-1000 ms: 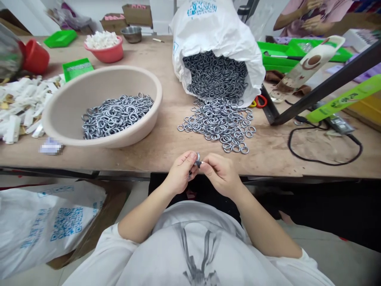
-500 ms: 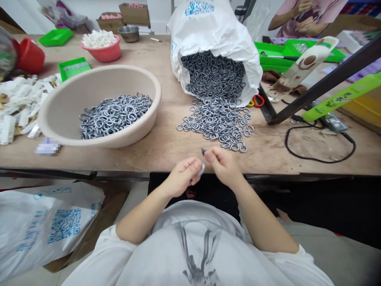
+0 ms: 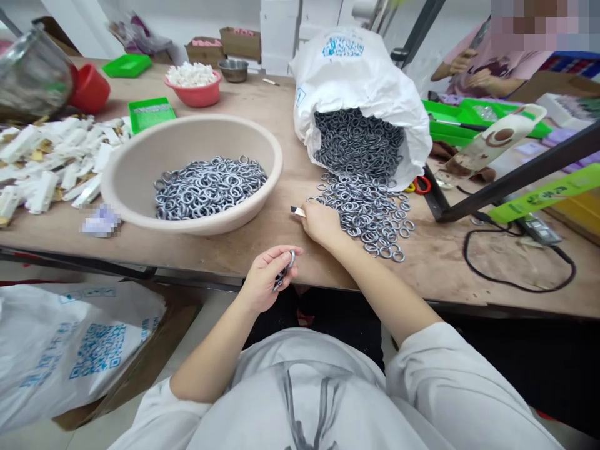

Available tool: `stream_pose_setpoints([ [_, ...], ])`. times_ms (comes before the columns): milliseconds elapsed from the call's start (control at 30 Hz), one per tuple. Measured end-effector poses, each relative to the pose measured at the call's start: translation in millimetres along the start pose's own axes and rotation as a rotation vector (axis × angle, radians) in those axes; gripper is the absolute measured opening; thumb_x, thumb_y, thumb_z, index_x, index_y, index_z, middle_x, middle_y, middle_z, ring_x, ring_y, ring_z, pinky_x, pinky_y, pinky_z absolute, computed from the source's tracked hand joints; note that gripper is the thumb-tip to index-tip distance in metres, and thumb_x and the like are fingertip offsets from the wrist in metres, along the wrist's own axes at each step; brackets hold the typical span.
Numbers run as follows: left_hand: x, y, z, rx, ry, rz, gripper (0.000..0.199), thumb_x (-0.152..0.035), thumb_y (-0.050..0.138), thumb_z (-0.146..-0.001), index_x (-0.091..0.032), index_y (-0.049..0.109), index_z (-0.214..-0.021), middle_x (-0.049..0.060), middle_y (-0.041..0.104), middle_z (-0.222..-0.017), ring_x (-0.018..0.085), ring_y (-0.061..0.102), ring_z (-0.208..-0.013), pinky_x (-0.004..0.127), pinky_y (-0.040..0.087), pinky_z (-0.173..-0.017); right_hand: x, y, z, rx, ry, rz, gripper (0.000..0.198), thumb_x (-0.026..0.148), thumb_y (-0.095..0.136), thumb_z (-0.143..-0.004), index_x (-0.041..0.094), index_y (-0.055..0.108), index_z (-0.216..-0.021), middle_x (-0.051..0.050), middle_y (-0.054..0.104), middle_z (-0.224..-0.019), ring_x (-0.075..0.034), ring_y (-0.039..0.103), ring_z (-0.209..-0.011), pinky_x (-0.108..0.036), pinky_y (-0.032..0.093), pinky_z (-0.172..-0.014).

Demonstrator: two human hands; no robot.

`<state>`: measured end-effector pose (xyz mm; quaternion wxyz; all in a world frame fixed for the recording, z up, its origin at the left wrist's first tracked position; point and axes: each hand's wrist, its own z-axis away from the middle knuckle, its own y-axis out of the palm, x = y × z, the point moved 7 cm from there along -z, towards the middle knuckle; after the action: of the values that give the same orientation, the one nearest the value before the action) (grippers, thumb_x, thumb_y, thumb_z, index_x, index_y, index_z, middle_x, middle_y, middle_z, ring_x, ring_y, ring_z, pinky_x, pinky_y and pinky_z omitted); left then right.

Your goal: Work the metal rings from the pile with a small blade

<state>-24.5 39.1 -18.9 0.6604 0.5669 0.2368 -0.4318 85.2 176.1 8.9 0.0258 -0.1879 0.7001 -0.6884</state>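
Left fingers [image 3: 280,260] pinch rings [image 3: 282,275], right fingers [image 3: 309,216] a tool [image 3: 299,212]; a sack [image 3: 23,312] shows blurred lettering [image 3: 45,356] (and a QR code [image 3: 98,350]).

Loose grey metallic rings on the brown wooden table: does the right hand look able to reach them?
Probably yes: the right hand is beside those rings, with nothing standing between, though it holds a small dark-and-white object.

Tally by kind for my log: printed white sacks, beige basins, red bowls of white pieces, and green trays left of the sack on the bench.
White sacks: 2
Beige basin: 1
Red bowl: 1
Green trays: 2
Total: 6
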Motion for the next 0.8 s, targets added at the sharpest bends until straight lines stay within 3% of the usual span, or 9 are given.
stream_pose_setpoints([
  [67, -3, -5, -3, -0.032, 0.009, 0.017, 0.035, -0.036, 0.075, -0.076, -0.014, 0.069, -0.101, -0.002, 0.060, -0.062, 0.004, 0.044, -0.043, 0.015, 0.025, -0.038, -6, -8, 12, -0.031, -0.019, -0.226, 0.019, 0.030, 0.051, -0.096, 0.018, 0.064, -0.091, -0.011, 0.068, -0.097, -0.022, 0.062, -0.085, -0.031, 0.044, -0.074],
  [167, -1, -1, -11, -0.053, -0.023, 0.070, 0.033, -0.042, 0.071, -0.075, -0.014, 0.067, -0.093, 0.000, 0.062, -0.067, 0.006, 0.047, -0.044, 0.016, 0.025, -0.035, -16, -12, 49, -0.026, 0.003, -0.852, 0.030, 0.044, 0.050, -0.097, 0.021, 0.055, -0.079, 0.002, 0.051, -0.064, -0.014, 0.046, -0.057, -0.027, 0.038, -0.055],
  [267, 10, 20, -19, -0.039, -0.055, 0.064, 0.041, -0.053, 0.071, -0.076, -0.015, 0.062, -0.088, -0.002, 0.058, -0.067, 0.004, 0.044, -0.043, 0.015, 0.021, -0.034, -17, -1, 93, -0.090, 0.139, -1.333, 0.041, 0.063, 0.062, -0.085, 0.023, 0.052, -0.084, 0.008, 0.036, -0.057, -0.009, 0.026, -0.044, -0.024, 0.023, -0.040],
  [333, 20, 35, -21, -0.021, -0.041, 0.035, 0.045, -0.057, 0.074, -0.075, -0.016, 0.058, -0.086, -0.005, 0.052, -0.064, 0.003, 0.039, -0.043, 0.014, 0.021, -0.036, -10, 12, 116, -0.134, 0.211, -1.473, 0.045, 0.066, 0.066, -0.081, 0.024, 0.051, -0.086, 0.008, 0.039, -0.059, -0.008, 0.028, -0.043, -0.022, 0.026, -0.039],
  [433, 32, 51, -22, -0.002, -0.001, 0.026, 0.048, -0.059, 0.076, -0.073, -0.018, 0.051, -0.080, -0.008, 0.046, -0.061, 0.003, 0.035, -0.045, 0.014, 0.025, -0.039, -5, 23, 136, -0.222, 0.246, -1.498, 0.042, 0.063, 0.066, -0.082, 0.025, 0.049, -0.087, 0.006, 0.048, -0.065, -0.010, 0.043, -0.049, -0.023, 0.040, -0.045],
  [567, 40, 60, -21, 0.064, -0.005, 0.002, 0.046, -0.057, 0.074, -0.077, -0.018, 0.049, -0.078, -0.007, 0.044, -0.061, 0.004, 0.036, -0.048, 0.014, 0.026, -0.041, -22, 0, 143, -0.416, 0.135, -1.282, 0.032, 0.049, 0.070, -0.084, 0.026, 0.058, -0.103, 0.000, 0.060, -0.092, -0.014, 0.058, -0.077, -0.028, 0.052, -0.071],
  [633, 39, 64, -19, 0.116, -0.014, -0.022, 0.044, -0.057, 0.072, -0.079, -0.018, 0.050, -0.079, -0.007, 0.044, -0.061, 0.004, 0.035, -0.048, 0.014, 0.024, -0.040, -28, -12, 140, -0.369, 0.050, -1.196, 0.029, 0.047, 0.069, -0.086, 0.024, 0.064, -0.103, -0.002, 0.062, -0.096, -0.016, 0.060, -0.085, -0.030, 0.051, -0.079],
  [800, 35, 73, -13, 0.205, -0.012, -0.065, 0.044, -0.057, 0.065, -0.084, -0.018, 0.046, -0.074, -0.006, 0.045, -0.059, 0.004, 0.034, -0.046, 0.016, 0.022, -0.040, -39, -35, 140, -0.288, -0.020, -1.097, 0.037, 0.057, 0.056, -0.094, 0.021, 0.065, -0.088, -0.001, 0.062, -0.077, -0.016, 0.057, -0.071, -0.030, 0.046, -0.069],
])
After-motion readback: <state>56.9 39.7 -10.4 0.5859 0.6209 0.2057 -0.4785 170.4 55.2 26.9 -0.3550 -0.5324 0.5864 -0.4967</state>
